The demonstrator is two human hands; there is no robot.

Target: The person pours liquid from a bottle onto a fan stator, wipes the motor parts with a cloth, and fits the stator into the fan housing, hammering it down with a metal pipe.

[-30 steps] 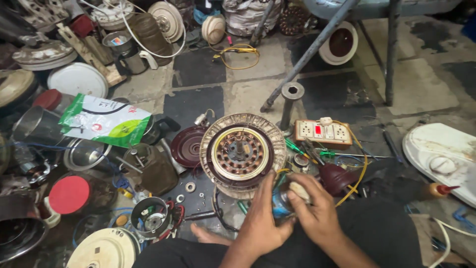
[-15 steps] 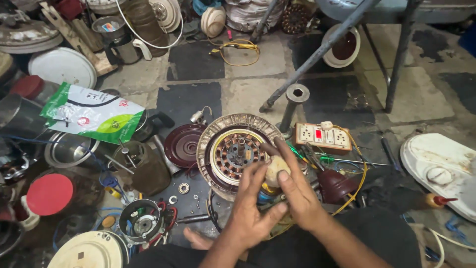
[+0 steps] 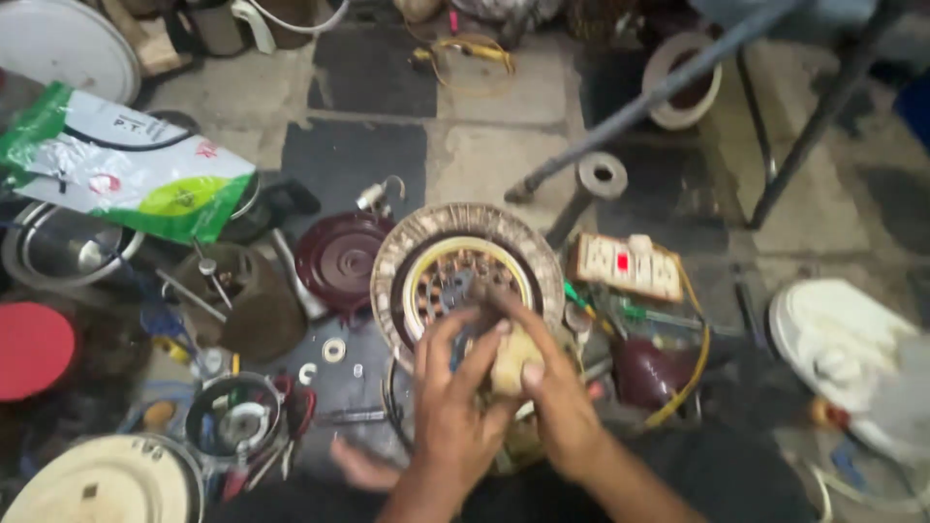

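Observation:
A round fan-motor stator (image 3: 467,263) with a pale wound ring and a coppery slotted core lies on the floor in front of me. My left hand (image 3: 453,407) rests its fingers on the stator's near rim. My right hand (image 3: 547,383) is beside it, fingers curled round a small beige lump (image 3: 511,360) held over the stator's lower edge. Both hands touch each other above the rim.
A dark red motor cover (image 3: 339,257) lies left of the stator, a white power strip (image 3: 625,266) right of it. A green and white bag (image 3: 126,174), a red lid (image 3: 34,349), white fan housings (image 3: 843,339), small washers (image 3: 333,351) and a metal stand (image 3: 668,92) crowd the floor.
The camera has moved closer and lower over the stator. Both hands have slid forward from the near edge onto the stator's rim, the right hand still carrying the beige lump.

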